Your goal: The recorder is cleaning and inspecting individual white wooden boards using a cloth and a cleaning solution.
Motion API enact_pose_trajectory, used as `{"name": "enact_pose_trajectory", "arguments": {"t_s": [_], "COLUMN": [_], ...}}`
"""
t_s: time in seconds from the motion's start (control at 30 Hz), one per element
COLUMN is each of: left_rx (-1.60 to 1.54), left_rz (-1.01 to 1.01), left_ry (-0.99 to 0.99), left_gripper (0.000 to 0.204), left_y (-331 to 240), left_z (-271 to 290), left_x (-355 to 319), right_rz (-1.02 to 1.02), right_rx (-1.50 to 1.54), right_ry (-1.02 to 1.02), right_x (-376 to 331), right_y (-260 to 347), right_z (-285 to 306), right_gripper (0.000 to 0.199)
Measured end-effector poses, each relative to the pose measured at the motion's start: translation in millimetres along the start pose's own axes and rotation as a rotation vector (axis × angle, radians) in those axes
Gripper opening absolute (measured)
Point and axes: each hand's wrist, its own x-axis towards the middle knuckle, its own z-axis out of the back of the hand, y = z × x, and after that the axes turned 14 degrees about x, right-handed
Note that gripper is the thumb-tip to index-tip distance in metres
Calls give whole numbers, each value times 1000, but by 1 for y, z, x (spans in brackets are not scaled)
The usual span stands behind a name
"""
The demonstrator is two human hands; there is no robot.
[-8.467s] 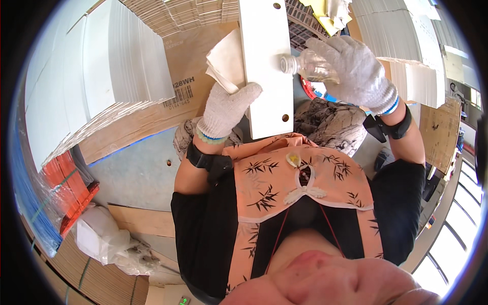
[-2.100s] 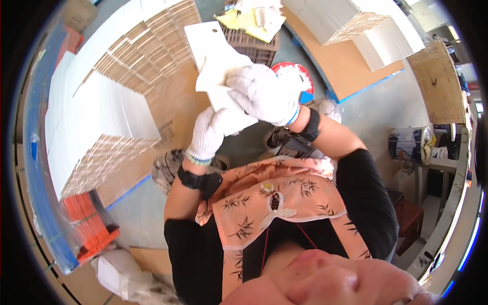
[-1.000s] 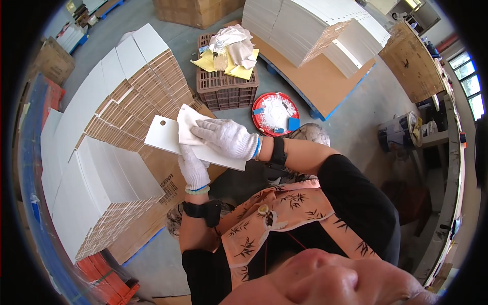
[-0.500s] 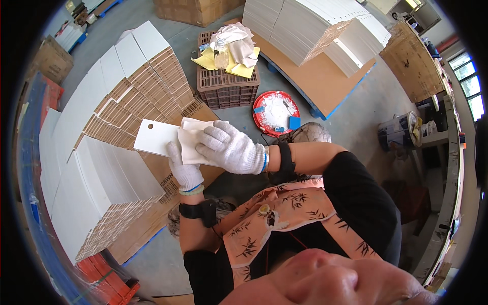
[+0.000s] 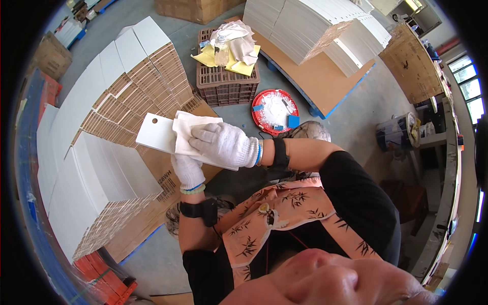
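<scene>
A white panel (image 5: 158, 133) with a round hole near one corner is held in mid-air above a stack of like boards (image 5: 91, 168), not resting on anything. The gloved right hand (image 5: 223, 145) lies spread on its upper face, pressing a white cloth (image 5: 189, 133) flat; the gloved left hand (image 5: 187, 170) is closed around the panel's lower long edge from beneath.

With only one edge gripped, a hard push of the cloth could tip the panel's far, holed end down onto the stack below, or twist it out of the left hand altogether. The cloth's loose folds could also catch on that near corner.

Room is tight on the left, where the stacked boards rise on a wooden pallet (image 5: 152, 213) to just beneath the panel. Ahead stands a brown plastic crate (image 5: 226, 84) carrying a clear bottle (image 5: 220, 52) and rags; a red paint lid (image 5: 277, 111) lies on the concrete floor (image 5: 356, 112) beside it. To the right the floor opens toward a second pallet of white boards (image 5: 315, 30).
</scene>
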Motion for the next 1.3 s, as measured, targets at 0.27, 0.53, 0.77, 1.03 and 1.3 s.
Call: {"name": "enact_pose_trajectory", "arguments": {"t_s": [0.27,0.53,0.77,1.03,1.3], "left_rx": [4,196,-267,-270,-77], "left_rz": [73,-152,-147,-169,-154], "left_ry": [-53,-187,-275,-192,-108], "left_gripper": [56,43,45,41,46], "left_y": [5,0,-2,15,25], "left_z": [20,99,111,125,100], "left_x": [-11,-3,-1,3,-14], "right_rz": [-67,10,-1194,-1010,148], "right_rx": [43,299,984,952,62], "right_ry": [176,631,310,-303,176], "right_x": [7,-40,-75,-55,-14], "right_y": [-16,42,10,9,41], "right_z": [-27,-23,11,40,-64], "right_gripper": [41,29,28,29,37]}}
